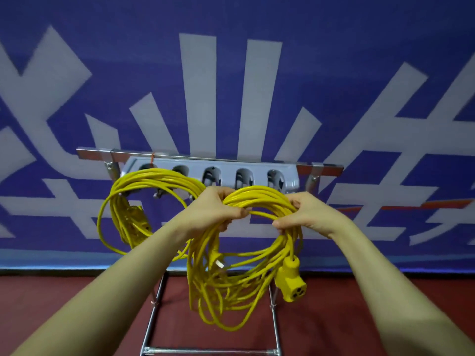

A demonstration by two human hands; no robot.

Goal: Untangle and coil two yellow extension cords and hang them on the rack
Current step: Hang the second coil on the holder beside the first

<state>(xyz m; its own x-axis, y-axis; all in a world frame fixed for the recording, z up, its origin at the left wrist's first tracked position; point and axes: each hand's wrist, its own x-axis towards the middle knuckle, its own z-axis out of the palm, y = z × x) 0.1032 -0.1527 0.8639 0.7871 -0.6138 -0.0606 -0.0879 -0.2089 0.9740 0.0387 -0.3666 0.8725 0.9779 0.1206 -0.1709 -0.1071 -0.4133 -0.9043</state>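
Status: roughly one cord done, one in hand.

First coiled cord (144, 201) is already hanging on the left end of the rack (213, 160), loops draped over the leftmost hooks, its yellow plug block dangling inside the coil. Looks seated, though the exact hook it sits on is hidden behind the loops, so can't confirm which.

Second coiled cord (239, 265) is coiled and off the floor, held up just in front of the rack's middle-right hooks, not on any hook yet. Coil is loose: lower loops sag unevenly and spread out, pronged plug end sits inside the bundle, socket end (291, 281) hangs free at the right side below the grip.

Hands:
- left hand (218, 206): fingers curled round the top-left of the bundle, gripping the gathered strands.
- right hand (305, 211): fingers curled round the top-right of the same bundle, thumb pinching underneath. Both closed firmly on the cord, top arc of the coil stretched between them.

Left to do, as I read it: lift that top arc over a free hook to the right of the first coil, let go, check it holds. Free hooks are visible behind the hands. Risk is the slack lower loops snagging the rack frame (156, 304) or slipping out of the bundle on release.
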